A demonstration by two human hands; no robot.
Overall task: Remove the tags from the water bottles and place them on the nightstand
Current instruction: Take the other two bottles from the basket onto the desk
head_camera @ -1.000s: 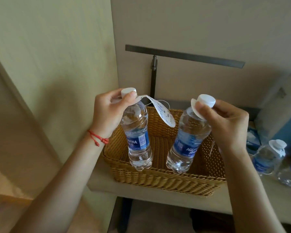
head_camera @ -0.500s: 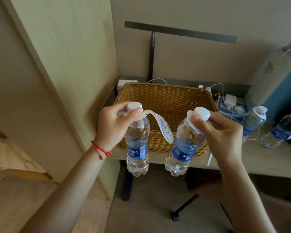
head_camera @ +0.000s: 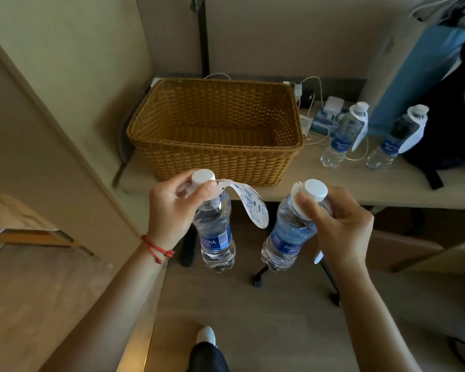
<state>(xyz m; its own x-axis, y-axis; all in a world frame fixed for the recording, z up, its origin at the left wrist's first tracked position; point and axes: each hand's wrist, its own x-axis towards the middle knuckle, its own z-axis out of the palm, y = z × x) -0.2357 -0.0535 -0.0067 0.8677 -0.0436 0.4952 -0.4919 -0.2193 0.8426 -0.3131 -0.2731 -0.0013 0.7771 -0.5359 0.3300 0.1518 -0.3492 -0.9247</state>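
Water bottles in hand: two clear plastic water bottles with blue labels and white caps hang by their necks in front of the table edge, above the floor, one in each hand.
Left bottle: the left-hand bottle (head_camera: 214,232) hangs nearly upright; its white paper tag with blue print (head_camera: 249,202) is looped round the neck and curls out to the right.
Right bottle: the right-hand bottle (head_camera: 290,232) tilts, base toward the left; a round white tag (head_camera: 295,196) sits under its cap.
Left hand: the left hand (head_camera: 176,210) grips the neck just under the cap, thumb and fingers curled round it (a red string bracelet (head_camera: 157,248) sits on the wrist).
Right hand: the right hand (head_camera: 341,224) pinches the neck and tag below the cap.
Table: a pale beige table (head_camera: 346,189) carries a brown woven wicker basket (head_camera: 218,135) at its left end.
Other bottles: two more tagged bottles, one (head_camera: 342,135) nearer the basket and one (head_camera: 397,138) further right, stand on the table beside white cables (head_camera: 310,84).
Far right: a dark bag (head_camera: 451,116) rests on the table.
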